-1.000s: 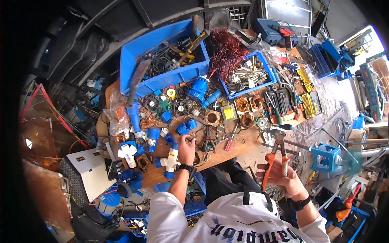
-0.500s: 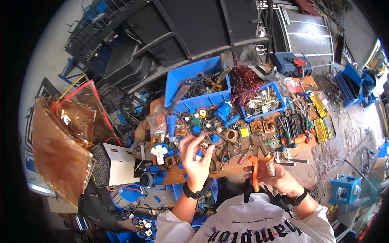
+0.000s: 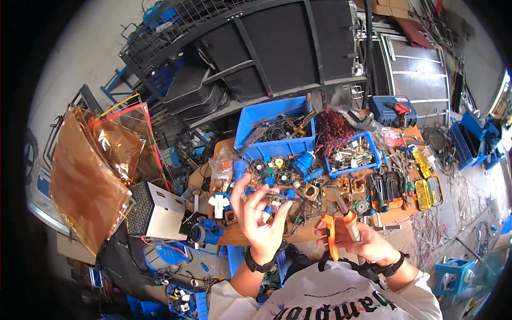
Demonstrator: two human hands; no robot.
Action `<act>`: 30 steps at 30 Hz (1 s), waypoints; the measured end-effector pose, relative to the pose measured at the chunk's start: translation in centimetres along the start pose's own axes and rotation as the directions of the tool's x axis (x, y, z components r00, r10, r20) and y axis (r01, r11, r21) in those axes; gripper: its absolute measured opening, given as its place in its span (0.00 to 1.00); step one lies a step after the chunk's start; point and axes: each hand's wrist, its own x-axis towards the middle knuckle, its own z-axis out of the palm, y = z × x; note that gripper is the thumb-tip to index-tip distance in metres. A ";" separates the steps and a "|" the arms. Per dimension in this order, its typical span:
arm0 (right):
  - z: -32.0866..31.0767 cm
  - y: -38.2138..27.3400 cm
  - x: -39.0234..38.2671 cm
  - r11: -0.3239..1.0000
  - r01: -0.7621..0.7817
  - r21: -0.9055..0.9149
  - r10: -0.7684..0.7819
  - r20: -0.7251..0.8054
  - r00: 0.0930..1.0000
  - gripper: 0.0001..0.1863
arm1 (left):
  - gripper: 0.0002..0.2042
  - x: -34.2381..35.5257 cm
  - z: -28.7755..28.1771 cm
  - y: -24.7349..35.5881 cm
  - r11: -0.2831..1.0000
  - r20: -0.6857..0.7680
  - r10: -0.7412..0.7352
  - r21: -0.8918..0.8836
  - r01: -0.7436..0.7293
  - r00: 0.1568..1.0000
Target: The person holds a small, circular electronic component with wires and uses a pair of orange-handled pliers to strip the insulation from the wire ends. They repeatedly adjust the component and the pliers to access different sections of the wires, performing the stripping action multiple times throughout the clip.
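Note:
My right hand [image 3: 372,244] grips an orange-handled cable cutter [image 3: 330,234] at the front of the bench, its handles apart. The dark jaws point away from me over the bench top, and I cannot make out whether anything is between them. To the left, my left hand [image 3: 262,230] is raised with thumb and fingers spread, and nothing shows in it. Behind its fingers lie small blue, green and black fittings [image 3: 270,172]. A white plastic fitting [image 3: 218,205] stands left of it, near a blue cylindrical part [image 3: 239,169].
A blue bin [image 3: 277,148] of dark parts stands at the back, beside a reddish wire bundle [image 3: 334,130] and a blue tray [image 3: 354,172] of metal pieces. Hand tools [image 3: 393,189] and a yellow bit case [image 3: 422,194] lie right. A white box [image 3: 165,210] is left.
The view has shifted, so the bench sits lower in the picture. My left fingers have spread wider. My right hand keeps its hold on the cable cutter, which appears slightly farther left.

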 end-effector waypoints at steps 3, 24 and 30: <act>0.4 -0.2 -0.2 1.000 0.008 0.001 -0.008 0.019 1.000 0.34 | 0.26 -0.3 -1.2 0.0 0.961 0.116 0.180 0.190 -0.200 0.977; 2.1 -1.3 -2.2 0.992 0.071 -0.100 -0.067 0.045 0.997 0.30 | 0.27 1.9 -0.4 3.9 0.746 0.317 0.497 0.318 -0.584 0.808; 1.5 -0.7 -2.6 0.985 0.032 -0.167 -0.027 0.030 0.999 0.34 | 0.27 1.4 0.5 4.1 0.775 0.328 0.458 0.307 -0.552 0.826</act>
